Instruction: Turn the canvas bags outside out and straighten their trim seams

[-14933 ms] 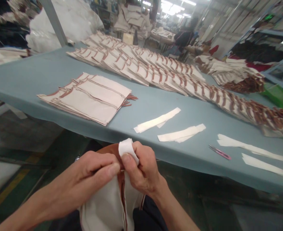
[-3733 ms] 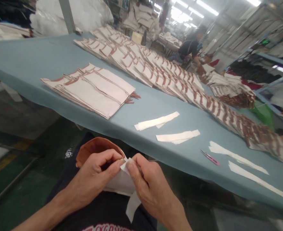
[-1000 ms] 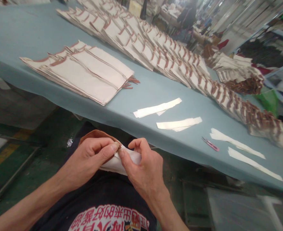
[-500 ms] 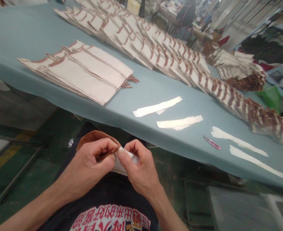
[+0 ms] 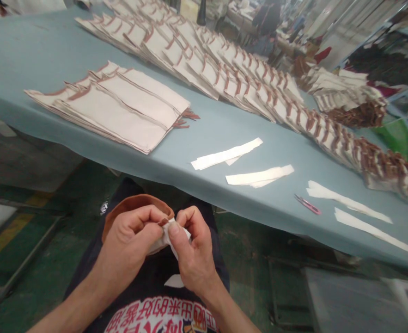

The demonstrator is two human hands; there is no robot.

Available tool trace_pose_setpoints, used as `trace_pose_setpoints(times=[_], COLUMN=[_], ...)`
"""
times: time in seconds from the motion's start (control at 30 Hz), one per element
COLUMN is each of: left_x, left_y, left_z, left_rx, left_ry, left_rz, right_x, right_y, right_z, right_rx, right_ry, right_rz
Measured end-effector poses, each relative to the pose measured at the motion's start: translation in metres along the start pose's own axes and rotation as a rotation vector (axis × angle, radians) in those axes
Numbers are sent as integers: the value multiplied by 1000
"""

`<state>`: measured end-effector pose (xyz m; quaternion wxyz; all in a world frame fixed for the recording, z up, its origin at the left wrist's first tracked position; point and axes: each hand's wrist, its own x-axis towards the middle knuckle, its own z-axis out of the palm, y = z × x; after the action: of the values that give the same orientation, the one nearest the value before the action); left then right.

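Over my lap, my left hand [image 5: 134,231] pinches a brown fabric strap [image 5: 130,202], which curves up in a loop behind the fingers. Its end meets a piece of white cloth [image 5: 171,231] between the two hands. My right hand [image 5: 193,245] is closed on that white cloth, thumb on top and fingers curled beneath. Both sets of fingertips nearly touch. A small white scrap [image 5: 174,280] shows below the right hand against the dark apron. The parts inside the fingers are hidden.
A blue-covered table [image 5: 176,171] runs across in front. On it lie a stack of cream fabric panels [image 5: 134,101], white strips [image 5: 228,153], pink thread snips [image 5: 307,204] and long overlapping rows of brown-edged panels [image 5: 231,83]. A person [image 5: 266,23] is in the background.
My right hand has turned and drawn the white cloth slightly left and down, bunching it. The brown strap's loop stands wider. A white scrap now shows over the apron.
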<state>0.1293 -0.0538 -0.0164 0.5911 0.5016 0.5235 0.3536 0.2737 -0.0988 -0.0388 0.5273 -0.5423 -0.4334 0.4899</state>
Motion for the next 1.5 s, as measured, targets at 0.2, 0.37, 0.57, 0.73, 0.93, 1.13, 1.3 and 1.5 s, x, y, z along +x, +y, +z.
trace_pose_setpoints(times=[0.2, 0.37, 0.57, 0.73, 0.93, 1.13, 1.3, 1.5], left_x=[-2, -3, -15, -7, 11, 14, 16, 17], left_y=[0, -13, -7, 18, 30, 52, 58, 58], left_z=[7, 4, 15, 7, -27, -43, -47, -43], left_rx=[128, 184, 284, 207, 182, 196, 239, 356], left_ry=[134, 74, 45, -171, -358, -470, -499, -456], left_rz=[172, 286, 638, 484, 294, 207, 221, 294], right_x=[0, 1, 2, 6, 14, 27, 36, 50], right_y=[10, 3, 9, 2, -12, -43, -56, -63], right_z=[14, 17, 21, 7, -22, -37, -45, -47], right_rx=[180, 289, 118, 51, 56, -100, -221, -418], right_ry=[42, -11, 32, -5, -56, -188, -241, -405], right_rz=[87, 149, 190, 155, -17, -462, -557, -616])
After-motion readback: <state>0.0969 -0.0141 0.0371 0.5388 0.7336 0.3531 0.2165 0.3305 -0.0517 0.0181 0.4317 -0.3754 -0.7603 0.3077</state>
